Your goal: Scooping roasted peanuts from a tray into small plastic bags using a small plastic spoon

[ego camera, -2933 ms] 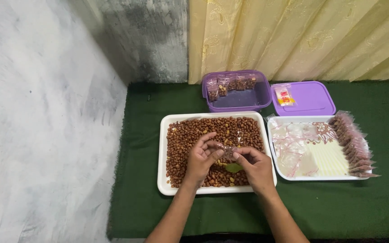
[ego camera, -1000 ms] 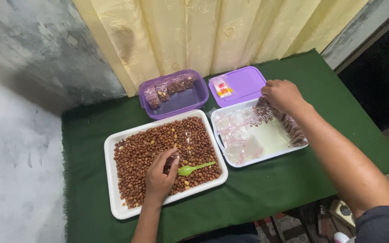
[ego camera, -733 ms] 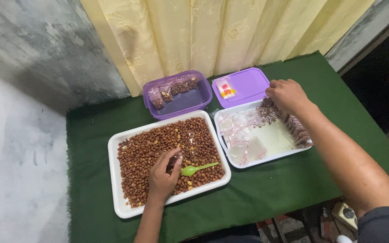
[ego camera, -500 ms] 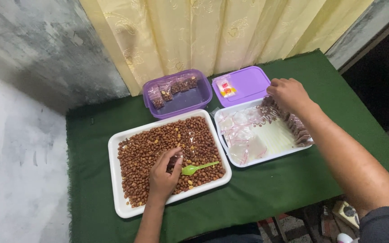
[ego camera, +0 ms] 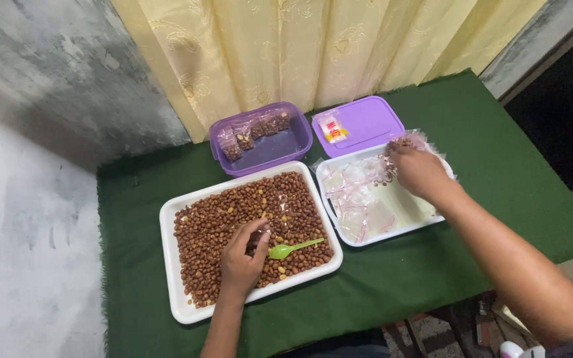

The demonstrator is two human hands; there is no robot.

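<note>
Green cloth (ego camera: 512, 199) covers the table, curtain behind. Since a second ago, the right hand (ego camera: 419, 171) has settled onto the small plastic bags (ego camera: 359, 199) in the right tray (ego camera: 392, 237), fingers closing on one. The left hand (ego camera: 243, 255) stays curled, pinching something unclear, over the peanuts (ego camera: 220, 219) beside the green spoon (ego camera: 294, 248).

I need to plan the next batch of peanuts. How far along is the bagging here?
Done: a few filled small bags lie in the purple container. In hand: the left hand rests on the peanuts beside the green spoon, while the right hand is on the empty bags in the second white tray. Left: the first tray is still covered with peanuts, and many bags are unfilled.
</note>
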